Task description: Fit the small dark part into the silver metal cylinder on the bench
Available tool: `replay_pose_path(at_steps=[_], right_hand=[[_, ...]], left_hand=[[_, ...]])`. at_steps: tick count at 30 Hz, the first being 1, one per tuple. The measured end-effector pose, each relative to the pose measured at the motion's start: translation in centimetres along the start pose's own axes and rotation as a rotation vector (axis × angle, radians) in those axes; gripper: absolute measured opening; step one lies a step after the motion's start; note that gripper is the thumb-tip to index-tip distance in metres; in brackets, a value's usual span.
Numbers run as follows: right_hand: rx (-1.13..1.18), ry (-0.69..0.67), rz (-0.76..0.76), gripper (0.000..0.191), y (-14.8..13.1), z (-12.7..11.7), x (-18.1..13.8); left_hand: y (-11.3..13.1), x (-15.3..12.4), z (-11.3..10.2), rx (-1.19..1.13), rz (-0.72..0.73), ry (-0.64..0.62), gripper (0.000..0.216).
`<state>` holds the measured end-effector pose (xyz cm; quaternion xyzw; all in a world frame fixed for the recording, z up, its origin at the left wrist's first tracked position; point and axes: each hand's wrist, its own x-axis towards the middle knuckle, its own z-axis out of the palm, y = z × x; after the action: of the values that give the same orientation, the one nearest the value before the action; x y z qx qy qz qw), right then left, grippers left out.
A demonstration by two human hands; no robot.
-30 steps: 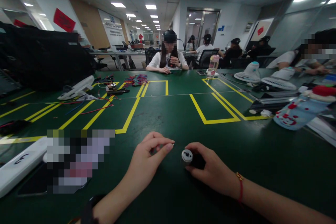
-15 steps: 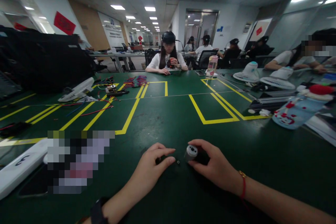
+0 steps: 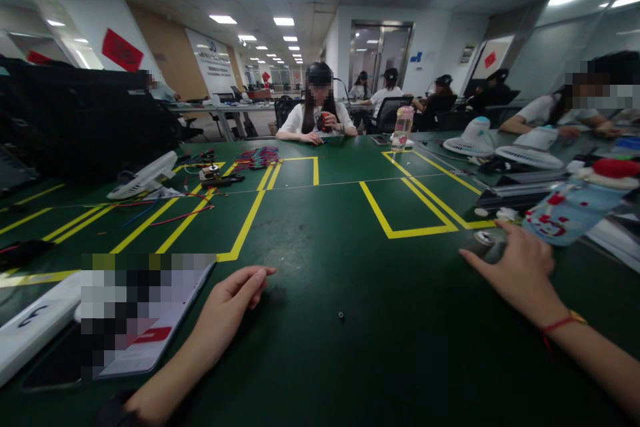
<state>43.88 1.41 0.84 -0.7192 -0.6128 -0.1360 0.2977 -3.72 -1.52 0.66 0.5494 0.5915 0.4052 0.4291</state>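
Over on the right, the right hand (image 3: 525,270) frames a short silver metal cylinder (image 3: 484,239), thumb and fingers spread wide to either side of it; whether skin meets metal, I cannot tell. That cylinder sits on the dark green tabletop (image 3: 300,360), just short of a light blue bottle with a red top (image 3: 560,213). Across to the left hand (image 3: 240,290): thumb and fingers pressed together, nothing visible between them, just above the green surface. And between the 2 hands, well apart from both, lies 1 tiny dark ring-shaped piece with a pale centre (image 3: 341,315). Left of the left arm there's a long white plastic bar with a black mark (image 3: 35,320). Beyond, yellow tape lines (image 3: 425,234) stripe the surface, and 1 person in a white top (image 3: 294,121) sits at the far edge.
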Motion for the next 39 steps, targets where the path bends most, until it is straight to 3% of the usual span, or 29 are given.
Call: replay_pose_path(at_steps=[2, 3, 5, 8, 11, 14, 17, 20, 22, 24, 26, 31, 36, 39], right_hand=[[0.008, 0.032, -0.185, 0.070, -3.9, -0.8, -1.4], [0.066, -0.047, -0.294, 0.061, -6.3, -1.1, -2.3], [0.229, -0.345, -0.501, 0.046, -11.1, -1.4, -4.1], [0.414, -0.628, -0.607, 0.042, -16.9, -0.9, -6.2], [0.484, -0.669, -0.633, 0.019, -19.1, -0.4, -6.6], [0.484, -0.561, -0.595, 0.019, -16.9, -1.1, -4.9], [0.365, -0.298, -0.503, 0.023, -11.1, -2.6, -1.8], [0.123, -0.060, -0.253, 0.028, -4.6, -3.4, 1.0], [0.009, -0.084, -0.078, 0.029, -1.3, -3.3, 2.2], [-0.020, -0.198, 0.046, 0.030, 0.7, -2.9, 2.7], [-0.003, -0.266, 0.104, 0.032, 1.4, -2.5, 2.9], [0.054, -0.219, 0.147, 0.036, 0.7, -2.7, 2.8], [0.128, -0.298, 0.182, 0.039, 0.5, -2.5, 2.7], [0.360, -0.279, 0.273, 0.039, 1.0, -1.8, 2.6]], left_hand=[[0.2, -0.1, 0.1, 0.050, 0.004, -0.003, 0.037], [0.3, -0.1, 0.2, 0.079, 0.008, -0.007, 0.037], [0.5, -0.2, 0.2, 0.132, 0.022, -0.019, 0.037], [0.6, -0.4, 0.2, 0.190, 0.040, -0.030, 0.036], [0.7, -0.4, 0.2, 0.234, 0.049, -0.030, 0.037], [0.8, -0.3, 0.3, 0.260, 0.071, -0.031, 0.037], [0.9, -0.2, 0.4, 0.279, 0.089, -0.031, 0.035], [0.9, -0.2, 0.5, 0.291, 0.087, -0.032, 0.034], [0.7, -0.1, 0.5, 0.294, 0.092, -0.038, 0.033], [0.6, -0.1, 0.5, 0.301, 0.100, -0.041, 0.033], [0.5, -0.1, 0.4, 0.308, 0.106, -0.040, 0.033], [0.0, -0.1, 0.2, 0.325, 0.103, -0.047, 0.033], [0.0, -0.3, 0.2, 0.331, 0.130, -0.053, 0.033], [0.3, -0.5, 0.3, 0.335, 0.137, -0.055, 0.033]])
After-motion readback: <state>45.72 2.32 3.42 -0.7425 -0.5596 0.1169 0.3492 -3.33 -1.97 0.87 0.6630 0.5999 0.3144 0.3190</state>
